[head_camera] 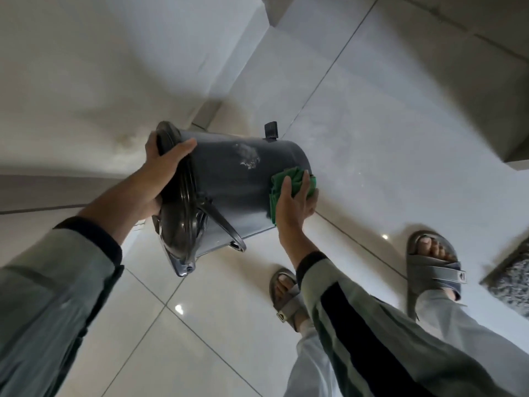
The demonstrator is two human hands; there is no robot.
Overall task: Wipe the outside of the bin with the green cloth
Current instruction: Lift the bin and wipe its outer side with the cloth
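A dark grey pedal bin (229, 179) is held tilted on its side above the tiled floor, lid end towards me and base pointing away to the right. My left hand (160, 179) grips the rim at the lid end, thumb over the bin's wall. My right hand (294, 202) presses a folded green cloth (283, 184) flat against the bin's outer wall near the base. A pale dusty smear (247, 157) shows on the wall to the left of the cloth. The foot pedal (271, 130) sticks out at the far side.
Glossy white floor tiles (400, 138) spread all around. A pale wall (86, 81) rises at the left. My two feet in grey sandals (435, 262) stand at the lower right. A grey speckled mat (512, 279) lies at the right edge.
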